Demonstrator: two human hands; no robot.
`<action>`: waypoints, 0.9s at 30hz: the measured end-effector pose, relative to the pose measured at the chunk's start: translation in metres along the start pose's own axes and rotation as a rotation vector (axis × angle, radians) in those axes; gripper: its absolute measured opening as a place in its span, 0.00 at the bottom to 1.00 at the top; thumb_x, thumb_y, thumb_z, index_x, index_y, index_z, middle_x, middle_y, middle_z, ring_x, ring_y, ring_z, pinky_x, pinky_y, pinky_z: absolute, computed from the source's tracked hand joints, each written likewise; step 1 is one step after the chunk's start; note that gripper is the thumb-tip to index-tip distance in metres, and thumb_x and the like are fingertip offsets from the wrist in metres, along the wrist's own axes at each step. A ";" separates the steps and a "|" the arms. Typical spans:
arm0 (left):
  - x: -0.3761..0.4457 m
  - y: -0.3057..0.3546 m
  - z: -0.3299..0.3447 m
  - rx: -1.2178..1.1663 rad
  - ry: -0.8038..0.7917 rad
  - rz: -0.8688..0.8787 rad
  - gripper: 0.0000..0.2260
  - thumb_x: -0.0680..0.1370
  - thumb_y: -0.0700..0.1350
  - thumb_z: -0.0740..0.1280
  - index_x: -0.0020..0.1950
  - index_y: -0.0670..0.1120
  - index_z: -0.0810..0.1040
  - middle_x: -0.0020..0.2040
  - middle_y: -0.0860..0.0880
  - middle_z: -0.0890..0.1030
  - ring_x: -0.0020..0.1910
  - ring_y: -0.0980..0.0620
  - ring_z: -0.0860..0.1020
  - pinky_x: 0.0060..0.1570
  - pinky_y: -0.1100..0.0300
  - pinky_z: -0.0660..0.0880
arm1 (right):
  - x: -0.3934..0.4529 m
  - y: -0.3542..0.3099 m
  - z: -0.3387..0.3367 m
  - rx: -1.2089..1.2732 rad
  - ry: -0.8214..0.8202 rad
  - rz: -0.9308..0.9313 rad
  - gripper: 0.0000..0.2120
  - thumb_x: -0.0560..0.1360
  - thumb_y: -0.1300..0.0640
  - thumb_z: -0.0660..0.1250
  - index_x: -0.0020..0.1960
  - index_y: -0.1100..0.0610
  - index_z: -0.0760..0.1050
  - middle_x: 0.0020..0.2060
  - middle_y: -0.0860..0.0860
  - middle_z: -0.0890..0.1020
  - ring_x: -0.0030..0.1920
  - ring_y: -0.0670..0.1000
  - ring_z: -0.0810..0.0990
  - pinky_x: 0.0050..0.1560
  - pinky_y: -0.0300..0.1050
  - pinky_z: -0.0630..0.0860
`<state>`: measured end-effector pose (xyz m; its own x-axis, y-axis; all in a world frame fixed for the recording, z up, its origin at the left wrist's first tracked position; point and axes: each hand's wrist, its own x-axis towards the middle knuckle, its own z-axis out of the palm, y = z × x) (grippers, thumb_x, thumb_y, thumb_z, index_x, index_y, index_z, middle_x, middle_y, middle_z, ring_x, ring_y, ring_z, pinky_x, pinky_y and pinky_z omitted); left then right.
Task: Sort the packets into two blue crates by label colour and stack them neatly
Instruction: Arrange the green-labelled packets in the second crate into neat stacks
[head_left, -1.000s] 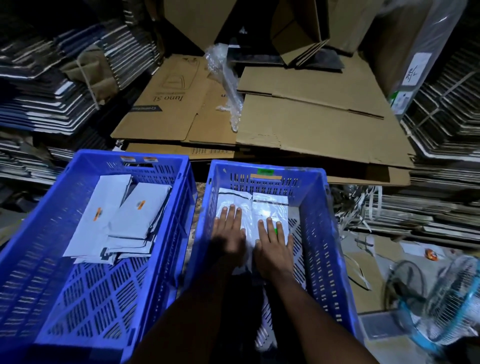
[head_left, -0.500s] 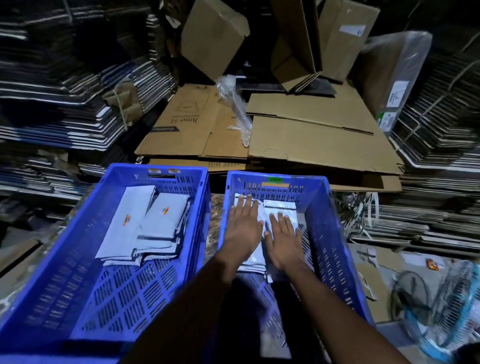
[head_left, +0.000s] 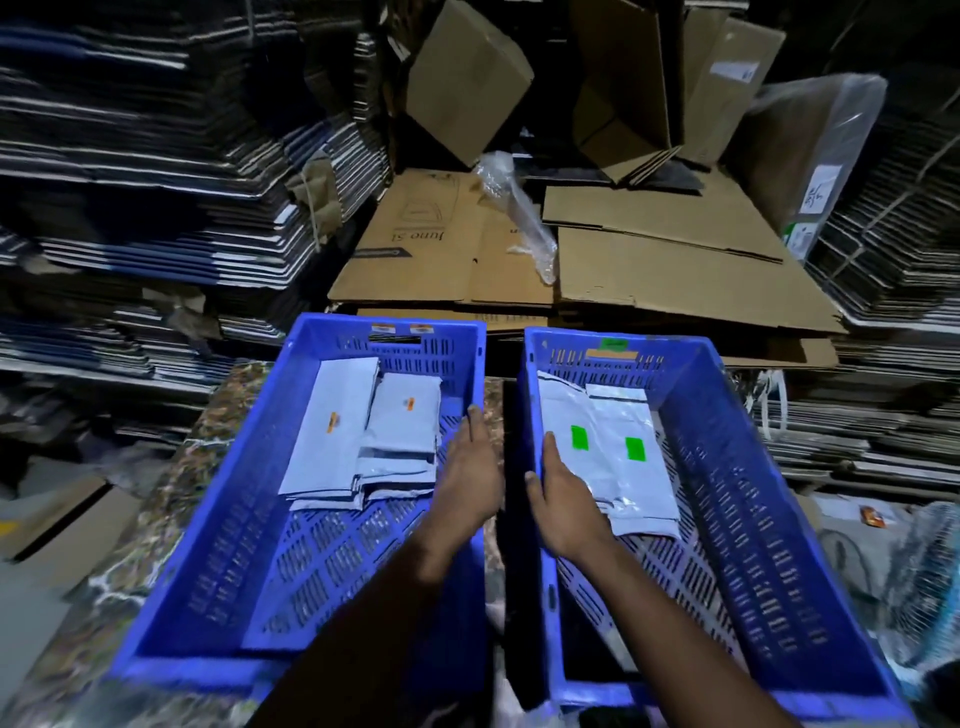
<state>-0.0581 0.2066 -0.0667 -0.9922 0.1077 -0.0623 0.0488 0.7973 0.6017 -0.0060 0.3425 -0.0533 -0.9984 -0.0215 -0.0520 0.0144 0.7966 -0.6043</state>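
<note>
Two blue crates stand side by side. The left crate (head_left: 234, 499) holds grey packets with orange labels (head_left: 332, 431) in two overlapping stacks at its far end. The right crate (head_left: 727, 415) holds white packets with green labels (head_left: 613, 415), two side by side on top. My left hand (head_left: 472, 478) lies flat along the left crate's right wall, fingers extended, holding nothing. My right hand (head_left: 563, 499) rests inside the right crate against its left wall, thumb at the rim, touching the near edge of the green-label packets.
Flattened cardboard sheets (head_left: 649, 275) and a crumpled plastic bag (head_left: 519, 213) lie just beyond the crates. Tall stacks of folded cartons (head_left: 130, 208) rise left and right. A fan (head_left: 930, 561) stands at the lower right. The crates sit on a patterned surface (head_left: 171, 493).
Both hands have lifted off the green-label packets and drawn back left toward the gap between the crates, uncovering the green labels. The camera has tilted upward.
</note>
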 end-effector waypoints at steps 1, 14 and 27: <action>-0.005 0.001 -0.001 -0.037 -0.002 0.009 0.35 0.78 0.34 0.57 0.81 0.41 0.42 0.81 0.40 0.51 0.80 0.43 0.53 0.78 0.51 0.54 | 0.001 -0.001 0.001 -0.033 -0.008 0.034 0.31 0.84 0.54 0.55 0.80 0.61 0.45 0.68 0.64 0.74 0.64 0.64 0.75 0.57 0.50 0.70; -0.016 -0.003 -0.007 -0.095 -0.025 0.032 0.35 0.77 0.31 0.53 0.81 0.43 0.41 0.82 0.44 0.46 0.81 0.47 0.49 0.76 0.55 0.51 | 0.018 -0.013 0.005 -0.049 0.046 0.145 0.31 0.83 0.54 0.54 0.81 0.59 0.42 0.54 0.65 0.81 0.50 0.65 0.79 0.45 0.51 0.72; -0.040 -0.023 -0.031 -0.046 -0.021 0.134 0.28 0.85 0.51 0.55 0.81 0.40 0.52 0.80 0.41 0.56 0.80 0.44 0.53 0.78 0.53 0.50 | -0.030 -0.011 -0.005 -0.233 0.120 0.002 0.29 0.83 0.47 0.55 0.80 0.56 0.54 0.79 0.56 0.57 0.79 0.54 0.56 0.77 0.51 0.59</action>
